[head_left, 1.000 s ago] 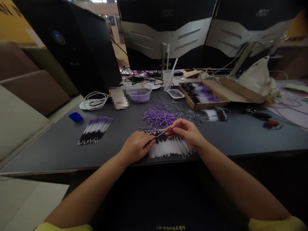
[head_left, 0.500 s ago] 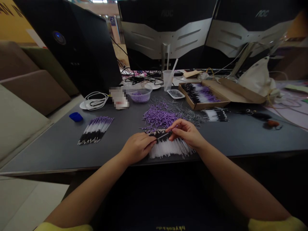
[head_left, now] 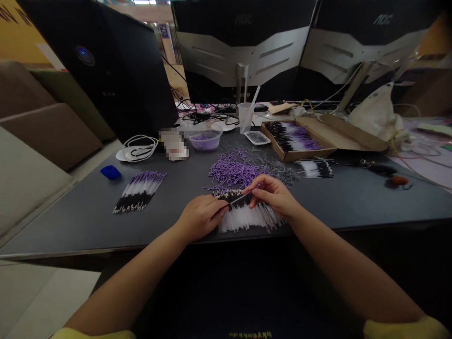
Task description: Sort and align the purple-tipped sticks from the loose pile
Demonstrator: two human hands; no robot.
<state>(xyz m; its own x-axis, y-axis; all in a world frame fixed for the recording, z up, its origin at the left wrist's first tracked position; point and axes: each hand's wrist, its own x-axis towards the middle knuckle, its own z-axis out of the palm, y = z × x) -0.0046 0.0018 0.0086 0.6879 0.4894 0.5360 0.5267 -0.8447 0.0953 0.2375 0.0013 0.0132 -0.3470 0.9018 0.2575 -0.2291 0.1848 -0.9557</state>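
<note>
My left hand [head_left: 202,215] is closed on the lower end of a thin clear stick [head_left: 238,199]. At the stick's upper end, my right hand [head_left: 271,195] pinches a small purple piece. Under both hands lies a row of clear and black sticks [head_left: 242,218], pale tips toward the back. Just behind them is a heap of purple pieces [head_left: 235,170], with grey pieces [head_left: 280,172] to its right. A bundle of purple-ended sticks [head_left: 140,190] rests at the left.
A blue cap [head_left: 110,172] and a coiled white cable [head_left: 139,148] are at the left. Behind the heap stand a bowl of purple pieces [head_left: 205,140], a cup [head_left: 245,117] and a small tray [head_left: 257,138]. An open carton [head_left: 307,153] holds many sticks.
The view has shifted very slightly. Both hands keep nearly the same place and grip.
</note>
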